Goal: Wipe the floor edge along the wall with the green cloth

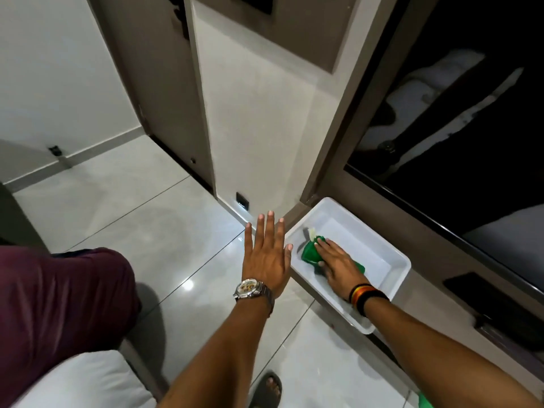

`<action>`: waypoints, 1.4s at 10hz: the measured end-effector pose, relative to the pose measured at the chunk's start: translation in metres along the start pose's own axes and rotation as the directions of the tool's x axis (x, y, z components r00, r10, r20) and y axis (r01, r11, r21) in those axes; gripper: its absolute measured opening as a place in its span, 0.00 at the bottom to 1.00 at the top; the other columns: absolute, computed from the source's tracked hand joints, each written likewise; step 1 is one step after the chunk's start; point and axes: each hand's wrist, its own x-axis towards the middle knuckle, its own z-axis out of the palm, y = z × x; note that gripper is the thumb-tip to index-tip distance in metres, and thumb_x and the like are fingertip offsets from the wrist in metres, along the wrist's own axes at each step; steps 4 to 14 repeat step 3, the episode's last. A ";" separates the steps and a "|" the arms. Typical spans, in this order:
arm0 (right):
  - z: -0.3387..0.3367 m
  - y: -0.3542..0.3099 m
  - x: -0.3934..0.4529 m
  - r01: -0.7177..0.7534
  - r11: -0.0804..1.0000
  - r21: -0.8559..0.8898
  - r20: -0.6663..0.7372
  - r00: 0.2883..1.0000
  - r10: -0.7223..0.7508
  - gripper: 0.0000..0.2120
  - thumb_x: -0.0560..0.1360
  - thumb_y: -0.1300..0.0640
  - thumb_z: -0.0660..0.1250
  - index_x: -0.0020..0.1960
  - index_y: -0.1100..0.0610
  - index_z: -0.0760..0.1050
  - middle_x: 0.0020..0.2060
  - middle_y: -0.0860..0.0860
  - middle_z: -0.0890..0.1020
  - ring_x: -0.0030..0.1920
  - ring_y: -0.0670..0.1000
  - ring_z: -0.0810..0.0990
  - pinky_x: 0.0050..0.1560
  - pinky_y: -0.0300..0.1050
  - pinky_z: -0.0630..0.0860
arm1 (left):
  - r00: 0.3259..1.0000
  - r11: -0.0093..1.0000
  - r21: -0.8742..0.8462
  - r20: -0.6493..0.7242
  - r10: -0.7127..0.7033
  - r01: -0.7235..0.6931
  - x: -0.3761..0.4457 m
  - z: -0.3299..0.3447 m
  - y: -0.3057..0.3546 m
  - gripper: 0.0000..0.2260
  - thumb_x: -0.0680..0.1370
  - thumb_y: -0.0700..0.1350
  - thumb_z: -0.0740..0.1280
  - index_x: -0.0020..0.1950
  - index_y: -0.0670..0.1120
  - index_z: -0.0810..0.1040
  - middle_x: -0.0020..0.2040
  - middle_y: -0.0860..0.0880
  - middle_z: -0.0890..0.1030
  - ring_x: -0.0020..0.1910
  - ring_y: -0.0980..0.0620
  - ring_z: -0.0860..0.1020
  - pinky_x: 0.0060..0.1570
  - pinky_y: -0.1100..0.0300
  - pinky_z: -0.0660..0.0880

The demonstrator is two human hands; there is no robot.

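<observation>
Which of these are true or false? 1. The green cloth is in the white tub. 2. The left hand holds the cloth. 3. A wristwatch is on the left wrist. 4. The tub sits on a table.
1. True: the green cloth lies inside the white tub.
2. False: the right hand rests on the cloth; the left hand is spread open above the floor.
3. True: the wristwatch is there.
4. False: the tub sits on the floor by the wall.
</observation>
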 end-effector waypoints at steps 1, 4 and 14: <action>0.016 0.003 0.011 -0.106 0.993 0.048 0.202 0.975 0.095 0.31 0.87 0.42 0.54 0.85 0.50 0.50 0.86 0.46 0.48 0.86 0.52 0.43 0.85 0.57 0.45 | 1.000 0.999 0.033 0.000 0.004 -0.004 -0.011 -0.002 -0.002 0.31 0.88 0.58 0.41 0.87 0.46 0.61 0.88 0.43 0.59 0.87 0.40 0.54 0.84 0.47 0.35; -0.011 -0.011 -0.019 0.005 0.973 0.229 -0.051 0.999 0.007 0.28 0.86 0.48 0.60 0.83 0.48 0.57 0.82 0.41 0.55 0.85 0.49 0.51 0.82 0.38 0.42 | 0.978 0.996 0.080 -0.208 -0.008 0.025 0.021 -0.053 -0.040 0.29 0.86 0.54 0.51 0.85 0.43 0.65 0.86 0.40 0.64 0.86 0.38 0.61 0.84 0.41 0.44; -0.011 -0.011 -0.019 0.005 0.973 0.229 -0.051 0.999 0.007 0.28 0.86 0.48 0.60 0.83 0.48 0.57 0.82 0.41 0.55 0.85 0.49 0.51 0.82 0.38 0.42 | 0.978 0.996 0.080 -0.208 -0.008 0.025 0.021 -0.053 -0.040 0.29 0.86 0.54 0.51 0.85 0.43 0.65 0.86 0.40 0.64 0.86 0.38 0.61 0.84 0.41 0.44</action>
